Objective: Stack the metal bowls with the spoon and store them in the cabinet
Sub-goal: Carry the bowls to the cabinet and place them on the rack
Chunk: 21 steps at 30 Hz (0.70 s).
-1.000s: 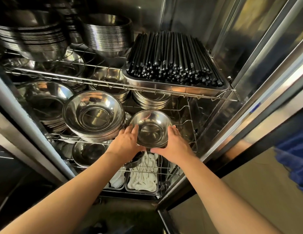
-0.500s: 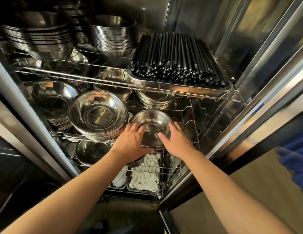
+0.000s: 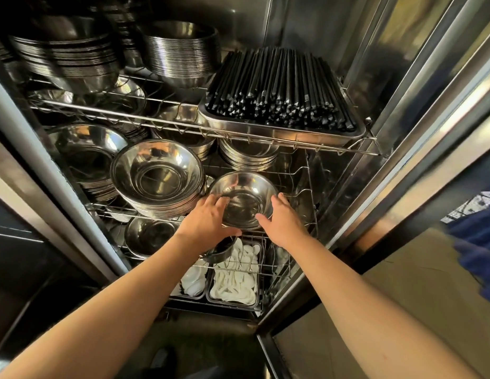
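Two bare forearms reach in from the bottom edge, no sleeves showing anywhere. Left hand (image 3: 208, 217) and right hand (image 3: 283, 221) are both ungloved, with no rings, watch or bands visible.

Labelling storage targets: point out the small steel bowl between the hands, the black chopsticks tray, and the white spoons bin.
Small round steel bowl (image 3: 245, 199), head view, inner base.
Steel tray of black chopsticks (image 3: 282, 134), head view, front rim.
Rectangular bin of white spoons (image 3: 234, 280), head view, spoon pile.
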{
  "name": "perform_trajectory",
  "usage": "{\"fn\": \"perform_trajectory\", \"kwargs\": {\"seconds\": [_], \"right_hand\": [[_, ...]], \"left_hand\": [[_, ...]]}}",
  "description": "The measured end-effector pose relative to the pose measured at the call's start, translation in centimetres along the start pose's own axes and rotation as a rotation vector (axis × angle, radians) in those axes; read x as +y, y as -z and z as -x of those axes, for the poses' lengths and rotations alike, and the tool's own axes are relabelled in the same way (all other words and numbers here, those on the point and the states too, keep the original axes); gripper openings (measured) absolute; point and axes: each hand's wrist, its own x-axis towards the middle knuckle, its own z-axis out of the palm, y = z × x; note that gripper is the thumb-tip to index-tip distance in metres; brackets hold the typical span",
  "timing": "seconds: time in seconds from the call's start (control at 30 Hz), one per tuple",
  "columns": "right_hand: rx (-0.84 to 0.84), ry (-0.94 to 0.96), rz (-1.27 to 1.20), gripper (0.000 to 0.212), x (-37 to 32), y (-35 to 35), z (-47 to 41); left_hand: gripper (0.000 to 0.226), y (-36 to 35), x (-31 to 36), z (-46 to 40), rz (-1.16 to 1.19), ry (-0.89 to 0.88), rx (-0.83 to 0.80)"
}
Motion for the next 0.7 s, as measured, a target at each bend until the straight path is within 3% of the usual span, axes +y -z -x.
{"fn": "perform_trajectory", "kwargs": {"seconds": [0.23,0.37,0.53,0.7], "right_hand": [[-0.016,0.035,-0.01,0.083,-0.1,0.8,0.3],[0.008,0.095,0.016,0.074,-0.7,2.1,2.4],[0.048,0.196,0.098,0.057,-2.0,4.5,7.7],[0.154,0.23,0.112,0.05,-3.2,7.0,16.2]], "left_hand": [[0.093,0.6,0.4,1.1,0.009,0.02,0.037],[0.083,2.1,-0.3,2.5,-0.009,0.007,0.085],[0.069,5.4,-0.3,5.8,-0.017,-0.023,0.137],[0.071,8.3,1.4,12.1,0.065,-0.155,0.173]]}}
